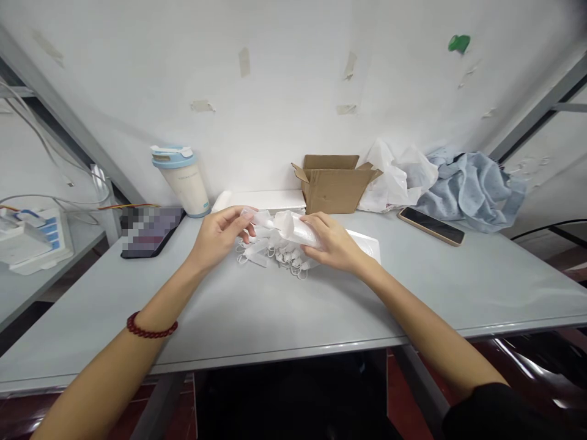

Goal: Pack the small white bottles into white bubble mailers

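Note:
My left hand point(224, 235) pinches a small translucent plastic piece point(260, 218) between thumb and fingers, just left of my right hand. My right hand point(332, 241) is closed around a white translucent plastic bag point(296, 229), whose open-looking end faces left, toward the small piece. Whether the piece touches the bag is unclear. Beneath both hands lies a pile of small white translucent pieces with thin loops point(287, 253), partly hidden by the bag and my fingers. A flat white sheet or bag point(367, 244) shows behind my right wrist.
Along the wall stand a cream tumbler point(183, 183) with a blue lid, an open cardboard box point(337, 189), a white plastic bag point(398, 177) and a crumpled blue cloth point(472, 189). A phone point(431, 226) lies right, a dark tablet-like device point(151, 232) left, on the grey table point(275, 318).

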### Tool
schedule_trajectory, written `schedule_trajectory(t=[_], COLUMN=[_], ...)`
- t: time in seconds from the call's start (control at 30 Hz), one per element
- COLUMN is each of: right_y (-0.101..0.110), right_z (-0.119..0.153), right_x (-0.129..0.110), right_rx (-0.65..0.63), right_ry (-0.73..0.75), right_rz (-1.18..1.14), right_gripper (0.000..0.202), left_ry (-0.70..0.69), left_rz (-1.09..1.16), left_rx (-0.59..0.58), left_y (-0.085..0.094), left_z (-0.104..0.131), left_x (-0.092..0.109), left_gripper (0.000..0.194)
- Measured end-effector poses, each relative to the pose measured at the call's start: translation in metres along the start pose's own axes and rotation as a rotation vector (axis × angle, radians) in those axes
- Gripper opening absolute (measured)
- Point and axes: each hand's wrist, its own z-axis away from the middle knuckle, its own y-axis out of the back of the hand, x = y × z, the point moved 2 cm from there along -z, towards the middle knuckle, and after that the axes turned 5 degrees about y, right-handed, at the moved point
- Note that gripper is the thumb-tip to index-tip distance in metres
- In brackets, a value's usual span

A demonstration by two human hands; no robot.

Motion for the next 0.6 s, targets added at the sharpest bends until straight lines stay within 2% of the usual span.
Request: schedule_trajectory(t=[0.13, 0.27, 0.43, 0.6], right_y=[-0.001, -0.001, -0.001, 0.001], right_z=[0.000, 0.000, 0.000, -0.001], right_x=[-0.002, -0.004, -0.009, -0.011], right_rx=[0.006, -0.013, -0.001, 0.024], right_ry=[0.007, 0.020, 0.032, 0.017], right_rz=[-0.009, -0.023, -0.044, -0.121], right_gripper=[0.048, 0.048, 0.049, 0.046], left_ry=[-0.024, -0.047, -0.030, -0.135], left_rz=[0.130, 0.142, -0.123, -0.350], left_rx=[0.073, 0.117, 0.093, 0.044], left_y=[-0.004, -0.004, -0.010, -0.021], left_z=[0.001, 0.002, 0.006, 0.009], left_x=[0.000, 0.000, -0.002, -0.010], left_gripper=[0.029, 0.030, 0.036, 0.038])
